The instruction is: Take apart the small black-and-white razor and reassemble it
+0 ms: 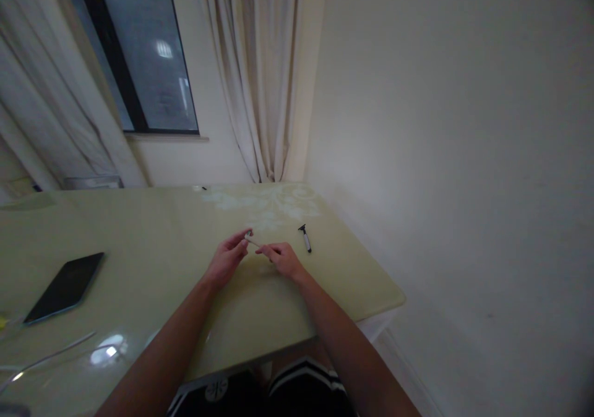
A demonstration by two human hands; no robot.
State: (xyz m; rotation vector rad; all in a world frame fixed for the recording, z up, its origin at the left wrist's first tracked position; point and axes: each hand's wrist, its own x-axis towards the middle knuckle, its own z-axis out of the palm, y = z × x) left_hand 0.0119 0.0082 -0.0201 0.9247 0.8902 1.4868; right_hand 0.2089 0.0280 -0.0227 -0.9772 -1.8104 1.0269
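Both my hands meet over the middle of a pale yellow-green table [153, 244]. My left hand [228, 257] pinches one end of a thin light stick-like object [254, 242], too small to name. My right hand [281, 258] is closed around the other end of the same object. A small razor [305, 237] with a dark head and light handle lies on the table just right of my right hand, untouched.
A dark phone or tablet [65, 286] lies at the table's left. A white cable [51, 356] runs along the near left edge. Behind the table are a window [139, 52], curtains [255, 77] and a plain wall on the right.
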